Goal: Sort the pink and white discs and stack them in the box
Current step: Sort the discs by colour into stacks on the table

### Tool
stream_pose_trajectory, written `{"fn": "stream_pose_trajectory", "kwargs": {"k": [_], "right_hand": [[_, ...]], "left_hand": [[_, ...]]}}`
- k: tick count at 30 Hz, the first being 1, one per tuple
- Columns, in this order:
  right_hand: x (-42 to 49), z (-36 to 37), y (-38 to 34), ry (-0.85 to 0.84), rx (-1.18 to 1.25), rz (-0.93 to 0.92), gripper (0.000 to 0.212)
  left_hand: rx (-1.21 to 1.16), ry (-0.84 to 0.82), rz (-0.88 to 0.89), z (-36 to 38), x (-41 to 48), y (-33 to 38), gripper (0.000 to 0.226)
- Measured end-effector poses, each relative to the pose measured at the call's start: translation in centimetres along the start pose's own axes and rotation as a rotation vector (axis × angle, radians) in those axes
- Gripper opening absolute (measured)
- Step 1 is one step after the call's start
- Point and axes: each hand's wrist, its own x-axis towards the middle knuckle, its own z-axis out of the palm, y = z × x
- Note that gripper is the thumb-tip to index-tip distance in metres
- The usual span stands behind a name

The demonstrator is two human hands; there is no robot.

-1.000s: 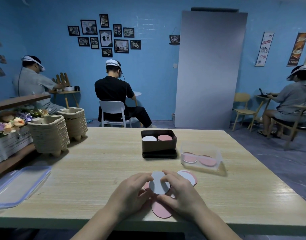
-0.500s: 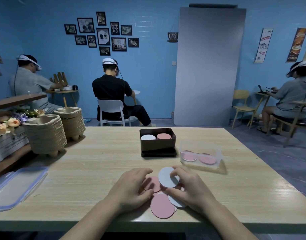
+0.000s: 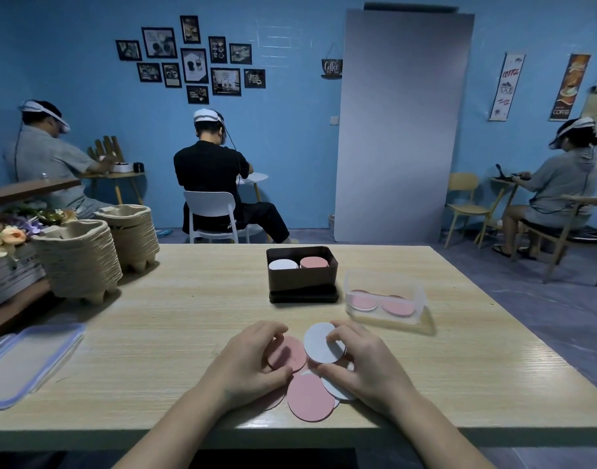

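Note:
My right hand (image 3: 364,363) pinches a white disc (image 3: 320,343), lifted and tilted above a small heap of discs near the table's front edge. My left hand (image 3: 253,360) grips a pink disc (image 3: 288,353) between thumb and fingers just left of it. A larger pink disc (image 3: 310,397) and another white disc (image 3: 337,389) lie flat beneath the hands. The dark box (image 3: 302,279) stands mid-table, a white stack (image 3: 283,265) in its left half and a pink stack (image 3: 314,262) in its right.
A clear plastic tub (image 3: 385,301) holding pink discs sits right of the box. Two stacks of pulp trays (image 3: 80,262) stand at the table's left, and a clear lid (image 3: 26,360) lies at the front left. Three seated people work at the far wall.
The single white disc held by both hands has gone to my right hand and risen. My left hand has taken a pink disc; the heap beneath is uncovered.

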Motion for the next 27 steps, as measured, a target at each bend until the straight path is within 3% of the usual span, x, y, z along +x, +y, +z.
{"fn": "stream_pose_trajectory", "kwargs": {"k": [7, 11, 22, 27], "right_hand": [[-0.2, 0.0, 0.0, -0.001, -0.014, 0.014, 0.041], [-0.2, 0.2, 0.2, 0.001, -0.044, -0.009, 0.042], [0.1, 0.9, 0.6, -0.018, 0.007, -0.067, 0.052], [0.0, 0.8, 0.9, -0.026, -0.048, -0.113, 0.034]], "left_hand": [[-0.006, 0.168, 0.014, -0.5, -0.3, 0.5, 0.058], [-0.032, 0.231, 0.135, -0.9, -0.5, 1.0, 0.048], [-0.034, 0.177, 0.306, 1.1, 1.5, 2.1, 0.036], [-0.047, 0.107, 0.31, 1.8, 1.8, 2.4, 0.04]]}}
